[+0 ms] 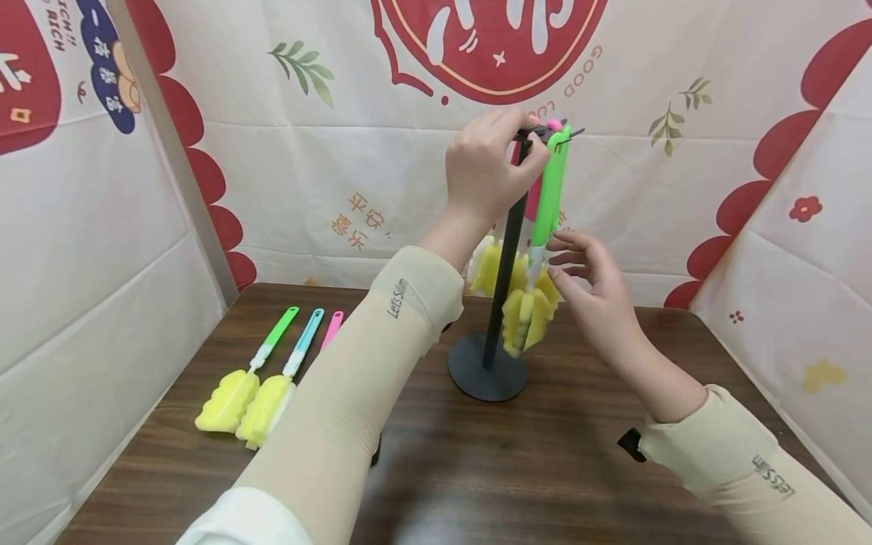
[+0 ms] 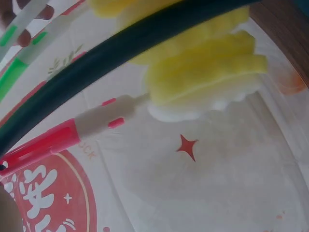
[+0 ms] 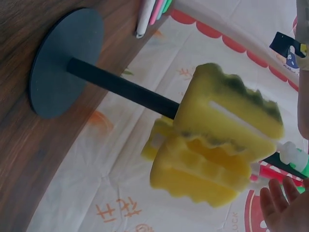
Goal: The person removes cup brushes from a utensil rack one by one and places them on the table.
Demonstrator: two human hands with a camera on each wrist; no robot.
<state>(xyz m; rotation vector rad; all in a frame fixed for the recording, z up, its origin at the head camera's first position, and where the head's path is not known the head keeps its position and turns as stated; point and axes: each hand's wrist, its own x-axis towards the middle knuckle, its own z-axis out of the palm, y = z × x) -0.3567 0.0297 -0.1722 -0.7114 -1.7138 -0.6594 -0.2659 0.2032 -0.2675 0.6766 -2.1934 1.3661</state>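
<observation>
My left hand (image 1: 487,166) grips the top of a black stand (image 1: 507,272) between thumb and fingers, beside the hooks. Sponge brushes hang from those hooks. In front is a green-handled brush (image 1: 550,189) with a yellow sponge head, overlapping another green one. A pink-handled brush (image 2: 43,145) with a yellow-and-white head hangs on the pole's other side. My right hand (image 1: 599,291) is just right of the green brush's white neck, its fingers extended and apart. In the right wrist view, yellow sponge heads (image 3: 227,116) cluster around the pole, and my right fingers (image 3: 277,195) appear beneath the necks.
On the left of the brown wooden table (image 1: 436,484) lie a green-handled brush (image 1: 275,333), a blue-handled brush (image 1: 304,337) and a pink-handled brush (image 1: 332,329), the last partly hidden by my left arm. A printed cloth (image 1: 327,166) surrounds the table's back and sides.
</observation>
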